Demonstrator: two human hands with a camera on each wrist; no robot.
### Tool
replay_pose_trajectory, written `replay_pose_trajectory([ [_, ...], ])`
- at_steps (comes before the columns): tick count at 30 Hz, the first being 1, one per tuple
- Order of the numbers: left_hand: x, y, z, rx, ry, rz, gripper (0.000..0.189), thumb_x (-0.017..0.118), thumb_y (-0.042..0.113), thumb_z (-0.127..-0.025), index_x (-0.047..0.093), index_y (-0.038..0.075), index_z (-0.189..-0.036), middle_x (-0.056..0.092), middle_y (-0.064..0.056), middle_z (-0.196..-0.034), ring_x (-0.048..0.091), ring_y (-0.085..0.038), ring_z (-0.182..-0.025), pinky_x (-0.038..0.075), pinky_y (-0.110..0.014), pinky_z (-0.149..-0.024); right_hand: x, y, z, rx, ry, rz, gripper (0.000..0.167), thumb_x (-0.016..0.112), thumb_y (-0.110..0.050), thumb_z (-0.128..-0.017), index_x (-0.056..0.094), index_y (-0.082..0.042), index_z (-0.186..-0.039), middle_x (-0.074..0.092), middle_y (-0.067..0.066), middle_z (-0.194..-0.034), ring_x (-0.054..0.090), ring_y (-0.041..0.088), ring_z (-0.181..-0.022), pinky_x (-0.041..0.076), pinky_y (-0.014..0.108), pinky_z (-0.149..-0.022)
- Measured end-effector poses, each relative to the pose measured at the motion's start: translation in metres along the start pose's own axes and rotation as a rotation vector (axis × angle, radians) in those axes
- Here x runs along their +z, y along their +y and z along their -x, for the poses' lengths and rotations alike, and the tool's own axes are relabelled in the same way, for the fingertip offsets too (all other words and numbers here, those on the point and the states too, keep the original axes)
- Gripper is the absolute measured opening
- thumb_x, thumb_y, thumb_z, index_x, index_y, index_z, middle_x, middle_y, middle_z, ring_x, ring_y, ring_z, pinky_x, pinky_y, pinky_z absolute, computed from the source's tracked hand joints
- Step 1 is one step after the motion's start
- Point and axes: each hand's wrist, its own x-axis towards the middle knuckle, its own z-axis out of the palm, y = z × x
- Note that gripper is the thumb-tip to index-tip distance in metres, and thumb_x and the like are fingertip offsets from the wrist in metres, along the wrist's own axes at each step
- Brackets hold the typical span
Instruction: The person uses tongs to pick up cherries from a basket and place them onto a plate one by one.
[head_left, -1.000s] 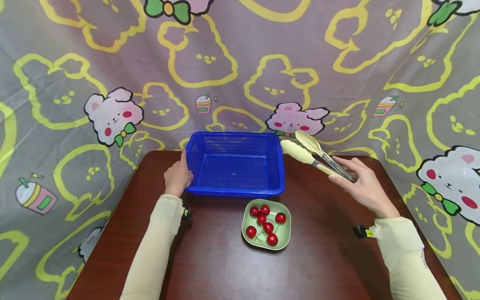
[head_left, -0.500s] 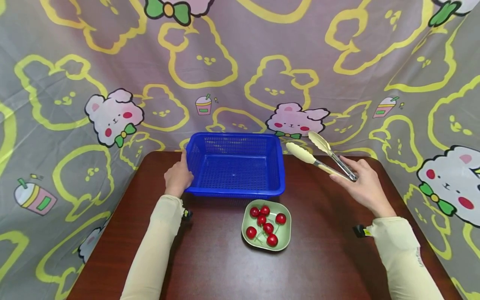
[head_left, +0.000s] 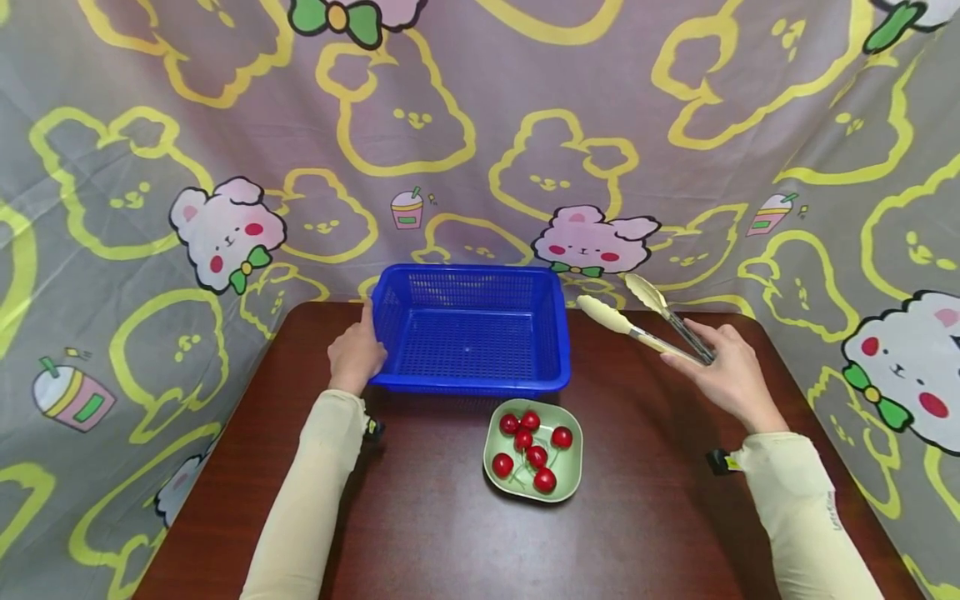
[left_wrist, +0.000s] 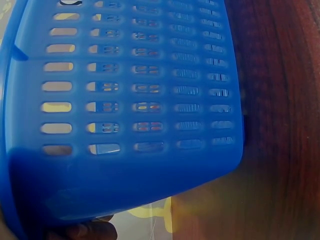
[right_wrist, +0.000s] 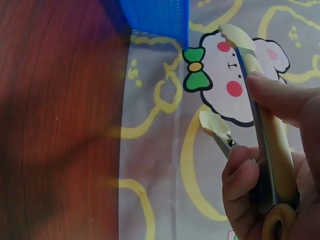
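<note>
At the left side of the blue plastic basket (head_left: 465, 342), my left hand (head_left: 356, 354) holds the rim, with one finger pointing away along the side. In the left wrist view the basket wall (left_wrist: 130, 100) covers most of that hand, and only some fingers (left_wrist: 92, 231) show at the bottom. My right hand (head_left: 731, 375) grips a pair of kitchen tongs (head_left: 648, 329) with cream tips, raised right of the basket. The tong arms are spread apart with nothing between them. Thumb and fingers lie on opposite arms of the tongs (right_wrist: 270, 145) in the right wrist view.
A pale green bowl (head_left: 566, 483) with several red cherries (head_left: 536, 456) stands in front of the basket. All stand on a dark brown table (head_left: 442, 508). A grey cloth (head_left: 480, 100) with cartoon bears hangs close behind and at both sides.
My right hand has drawn the tongs slightly right and lower, and their tips have spread farther apart. The left hand, basket and bowl have stayed in place.
</note>
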Motion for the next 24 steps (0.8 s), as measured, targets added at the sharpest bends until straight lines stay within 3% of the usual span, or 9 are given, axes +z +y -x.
replay_pose_trajectory([
  [13, 0.003, 0.000, 0.001, -0.002, 0.015, 0.001, 0.086, 0.061, 0.017, -0.094, 0.014, 0.012, -0.166, 0.067, -0.029, -0.124, 0.068, -0.050, -0.098, 0.053, -0.063, -0.081, 0.015, 0.006, -0.005, -0.005, -0.068, 0.028, 0.073, 0.085, -0.035, -0.085, 0.059, 0.003, -0.142, 0.054, 0.021, -0.096, 0.049, 0.033, -0.085, 0.035, 0.040, -0.071],
  [24, 0.001, 0.000, 0.001, -0.006, 0.009, -0.002, 0.086, 0.060, 0.018, -0.096, 0.012, 0.012, -0.167, 0.066, -0.028, -0.125, 0.068, -0.049, -0.099, 0.052, -0.063, -0.083, 0.018, 0.014, -0.004, 0.033, -0.177, 0.053, 0.077, 0.084, -0.043, -0.085, 0.059, 0.002, -0.142, 0.056, 0.021, -0.100, 0.050, 0.033, -0.088, 0.037, 0.040, -0.073],
])
